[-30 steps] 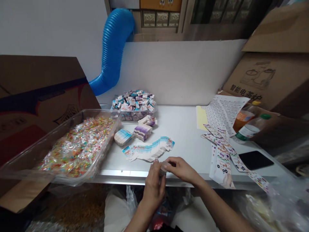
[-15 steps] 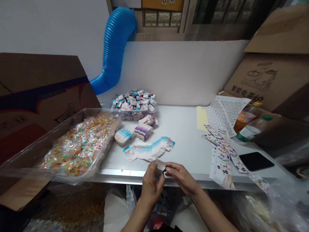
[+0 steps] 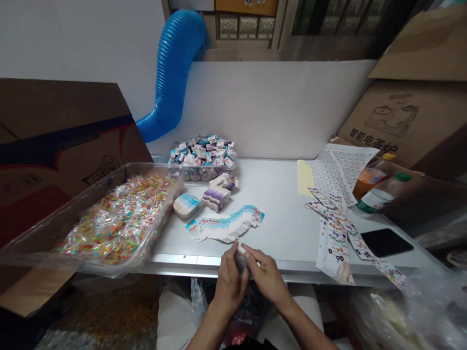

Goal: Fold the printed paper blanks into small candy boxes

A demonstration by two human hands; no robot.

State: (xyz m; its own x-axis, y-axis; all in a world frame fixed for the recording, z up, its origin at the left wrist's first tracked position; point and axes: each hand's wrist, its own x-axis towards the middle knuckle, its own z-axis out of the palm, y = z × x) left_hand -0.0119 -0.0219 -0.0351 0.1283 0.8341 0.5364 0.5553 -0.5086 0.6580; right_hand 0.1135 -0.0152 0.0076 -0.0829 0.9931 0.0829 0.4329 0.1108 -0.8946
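At the table's front edge my left hand [image 3: 229,279] is closed around a small printed carton [image 3: 241,256], mostly hidden by the fingers. My right hand [image 3: 265,276] pinches the same carton at its upper right side. Just beyond the hands lies a fanned row of flat blue-and-white cartons [image 3: 226,226]. Behind this row sit a blue-and-white stack [image 3: 187,206] and a purple-and-white stack [image 3: 216,198] of similar flat pieces. Farther back, a clear container [image 3: 199,175] is heaped with small folded boxes [image 3: 207,151].
On the left stands a large clear tub [image 3: 160,232] of colourful wrapped packets, beside a cardboard box [image 3: 65,126]. To the right lie sticker strips [image 3: 337,248], printed sheets [image 3: 328,170], a black phone [image 3: 387,242] and a plastic bottle [image 3: 375,199]. A blue hose [image 3: 175,73] hangs behind.
My right hand has moved left and closed in against my left hand. The carton, showing a pale open flap before, is now turned and mostly covered by the fingers.
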